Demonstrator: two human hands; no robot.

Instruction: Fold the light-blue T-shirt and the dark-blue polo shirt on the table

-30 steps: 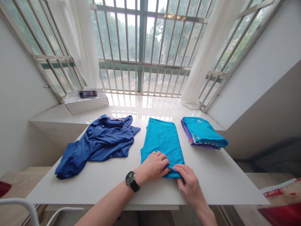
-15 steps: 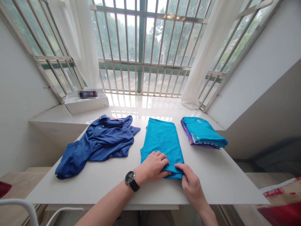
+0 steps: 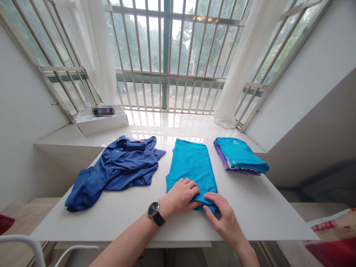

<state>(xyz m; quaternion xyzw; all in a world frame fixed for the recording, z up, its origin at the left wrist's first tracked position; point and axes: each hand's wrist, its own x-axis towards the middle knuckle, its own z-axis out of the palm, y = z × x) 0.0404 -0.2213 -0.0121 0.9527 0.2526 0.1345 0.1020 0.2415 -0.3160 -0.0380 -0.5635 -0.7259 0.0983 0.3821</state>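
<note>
turquoise shirt (image 3: 191,165): smooth knit, long folded rectangle, mid white table (image 3: 264,211) | left hand (image 3: 182,195): pressing its near edge flat | right hand (image 3: 224,217): fingers pinching near hem corner | blue polo (image 3: 116,168): crumpled, left

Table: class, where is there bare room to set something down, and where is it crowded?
Bare: the near right corner of the table, between the right hand and the stack; also the near left strip between the polo and the left hand. Crowded: the far half, where polo, teal cloth and stack lie close.
</note>
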